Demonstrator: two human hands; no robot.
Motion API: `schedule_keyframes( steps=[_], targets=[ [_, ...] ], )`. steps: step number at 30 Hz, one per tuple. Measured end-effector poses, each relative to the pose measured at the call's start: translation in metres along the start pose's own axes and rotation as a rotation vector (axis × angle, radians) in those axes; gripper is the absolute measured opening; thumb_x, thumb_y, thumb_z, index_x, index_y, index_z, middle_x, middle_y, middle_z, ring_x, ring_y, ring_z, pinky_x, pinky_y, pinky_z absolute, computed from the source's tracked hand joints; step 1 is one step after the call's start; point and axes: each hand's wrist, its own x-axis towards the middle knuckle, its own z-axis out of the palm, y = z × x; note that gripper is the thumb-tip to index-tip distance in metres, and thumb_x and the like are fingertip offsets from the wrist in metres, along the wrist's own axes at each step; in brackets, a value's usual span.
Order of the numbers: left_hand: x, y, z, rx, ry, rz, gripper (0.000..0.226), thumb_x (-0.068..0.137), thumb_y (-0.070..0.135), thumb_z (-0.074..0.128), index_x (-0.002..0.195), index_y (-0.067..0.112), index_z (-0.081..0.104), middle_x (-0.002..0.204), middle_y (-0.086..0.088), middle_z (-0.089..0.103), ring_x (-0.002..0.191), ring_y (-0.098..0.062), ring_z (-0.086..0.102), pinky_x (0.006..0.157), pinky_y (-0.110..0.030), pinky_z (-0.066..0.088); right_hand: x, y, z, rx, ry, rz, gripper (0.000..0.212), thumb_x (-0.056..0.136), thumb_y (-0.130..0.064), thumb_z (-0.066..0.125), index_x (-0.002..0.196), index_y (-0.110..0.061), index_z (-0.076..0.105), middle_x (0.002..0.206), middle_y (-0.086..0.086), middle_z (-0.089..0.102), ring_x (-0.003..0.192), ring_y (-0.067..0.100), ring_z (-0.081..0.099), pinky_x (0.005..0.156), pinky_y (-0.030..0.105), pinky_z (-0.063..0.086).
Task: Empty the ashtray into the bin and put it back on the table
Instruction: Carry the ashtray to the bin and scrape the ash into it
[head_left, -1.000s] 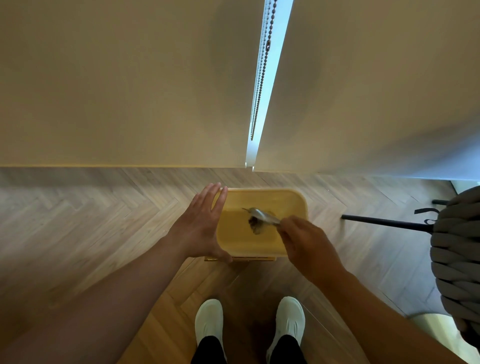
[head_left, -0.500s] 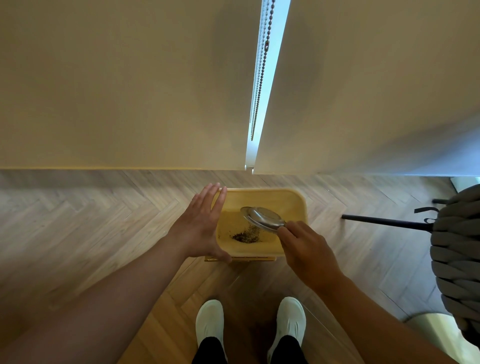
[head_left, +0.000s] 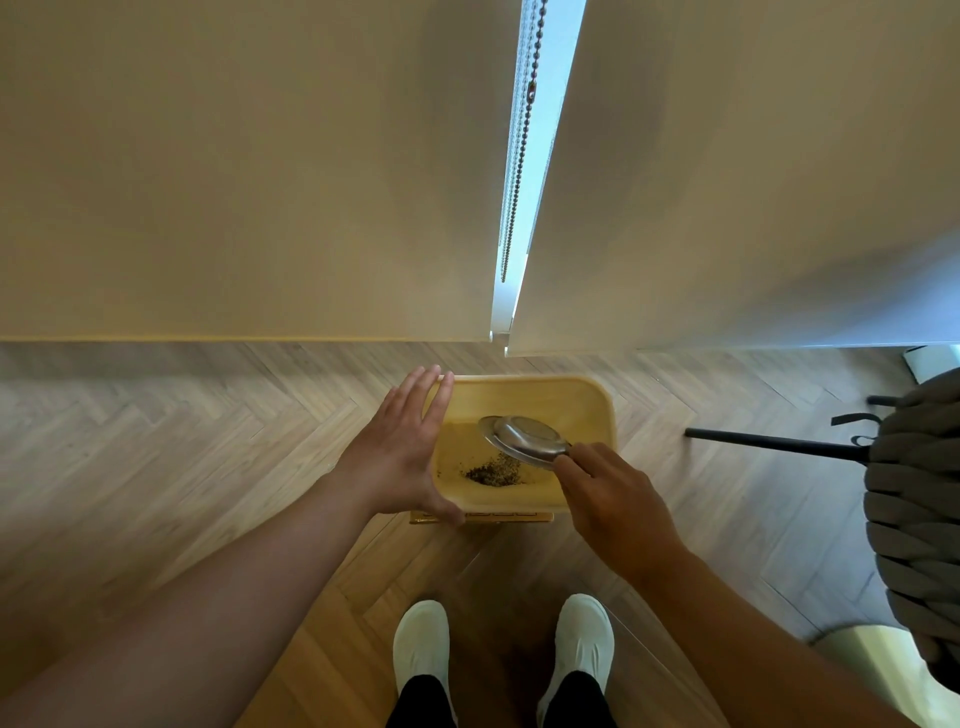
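A round metal ashtray (head_left: 522, 439) hangs upside down over the open yellow bin (head_left: 571, 397) on the floor. My right hand (head_left: 613, 496) is shut on the ashtray's near rim and holds it above the bin's right half. A small heap of dark ash (head_left: 491, 473) lies on the bin's bottom. My left hand (head_left: 402, 457) rests against the bin's left wall, fingers spread along the rim and thumb at the near corner.
The bin stands on herringbone wood flooring close to a window with two beige roller blinds (head_left: 260, 171) and a bead chain (head_left: 522, 140). A chair with a thick grey knitted cover (head_left: 919, 499) and a black leg (head_left: 769, 442) is at the right. My white shoes (head_left: 421, 649) are just behind the bin.
The ashtray has turned from edge-on to upside down, and the ash has fallen from it onto the bin's bottom. My left hand has stayed on the bin's left wall.
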Motion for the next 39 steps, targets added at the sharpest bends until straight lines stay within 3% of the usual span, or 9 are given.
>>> schedule_keyframes(
  steps=[4,8,13,20,24,32,36,39],
  targets=[
    [0.001,-0.001,0.0,0.0,0.001,-0.004,0.159,0.042,0.085,0.074,0.156,0.022,-0.018,0.166,-0.003,-0.015,0.154,-0.023,-0.015,0.127,-0.041,0.004,0.002,-0.001,-0.002,0.041,0.021,0.028,0.021,0.074,0.001,0.078,0.09,-0.006,0.066,0.081,0.01,0.066,0.067,0.02,0.059,0.047,0.026,0.048],
    [0.0,0.0,0.001,0.001,0.008,-0.013,0.16,0.041,0.084,0.076,0.156,0.022,-0.018,0.167,-0.004,-0.015,0.154,-0.023,-0.015,0.126,-0.039,0.002,0.011,0.001,-0.01,0.331,0.088,0.243,0.009,0.084,0.002,0.069,0.082,-0.005,0.063,0.074,0.008,0.063,0.059,0.02,0.058,0.051,0.036,0.054],
    [0.001,0.002,-0.002,-0.038,0.011,-0.03,0.159,0.042,0.082,0.077,0.157,0.021,-0.014,0.167,-0.002,-0.013,0.155,-0.022,-0.013,0.124,-0.036,-0.001,0.02,0.013,-0.019,0.628,0.11,0.564,0.012,0.084,-0.005,0.071,0.08,-0.014,0.064,0.073,-0.003,0.068,0.07,0.01,0.067,0.063,0.017,0.056],
    [0.005,0.011,-0.011,-0.075,0.079,0.006,0.143,0.053,0.081,0.073,0.159,0.017,0.0,0.168,-0.002,-0.003,0.155,-0.021,-0.008,0.126,-0.038,0.001,0.028,0.026,-0.021,0.931,0.027,0.817,0.013,0.085,-0.004,0.07,0.083,-0.016,0.067,0.08,0.009,0.068,0.073,0.016,0.072,0.055,0.025,0.06],
    [0.008,0.023,-0.013,-0.075,0.112,0.077,0.135,0.059,0.078,0.073,0.159,0.017,0.006,0.168,-0.002,0.006,0.156,-0.02,-0.003,0.125,-0.037,0.002,0.031,0.024,-0.019,1.072,-0.02,0.865,0.009,0.086,-0.007,0.069,0.087,-0.015,0.069,0.082,0.01,0.071,0.07,0.022,0.074,0.056,0.029,0.061],
    [0.008,0.026,-0.014,-0.201,0.153,0.1,0.126,0.056,0.071,0.081,0.154,0.017,0.024,0.158,-0.003,0.033,0.15,-0.021,0.024,0.123,-0.039,0.02,0.033,0.023,-0.021,1.257,-0.086,0.9,0.011,0.084,-0.008,0.07,0.095,-0.007,0.068,0.088,0.018,0.073,0.074,0.03,0.075,0.059,0.036,0.062],
    [0.006,0.024,-0.016,-0.191,0.162,0.115,0.124,0.056,0.074,0.078,0.153,0.017,0.028,0.157,-0.003,0.037,0.149,-0.021,0.027,0.121,-0.036,0.02,0.036,0.021,-0.019,1.183,-0.09,0.864,0.035,0.086,-0.006,0.068,0.117,-0.022,0.061,0.082,0.013,0.073,0.071,0.026,0.075,0.056,0.034,0.061],
    [0.006,0.024,-0.018,-0.181,0.153,0.124,0.123,0.057,0.077,0.075,0.154,0.018,0.029,0.157,-0.001,0.037,0.15,-0.02,0.027,0.124,-0.039,0.023,0.037,0.02,-0.017,1.064,-0.14,0.724,0.054,0.09,-0.005,0.064,0.133,-0.034,0.049,0.079,0.011,0.069,0.071,0.023,0.074,0.057,0.032,0.062]
  ],
)
